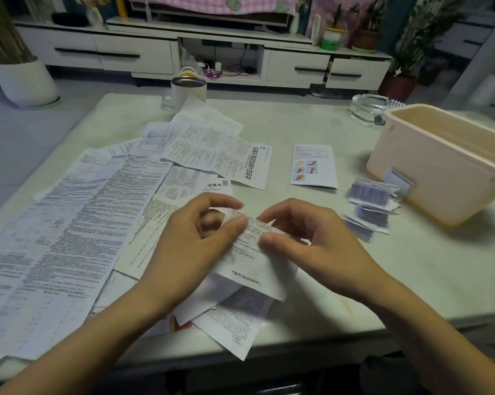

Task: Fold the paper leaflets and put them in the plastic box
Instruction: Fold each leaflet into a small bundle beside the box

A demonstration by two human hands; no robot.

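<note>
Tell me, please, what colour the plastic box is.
The plastic box is pale peach-pink, shown best in the head view.

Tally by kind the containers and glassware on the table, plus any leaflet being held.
Plastic box: 1
Glass ashtray: 1
White can: 1
Clear glass: 1
Held leaflet: 1
Total: 5
</note>
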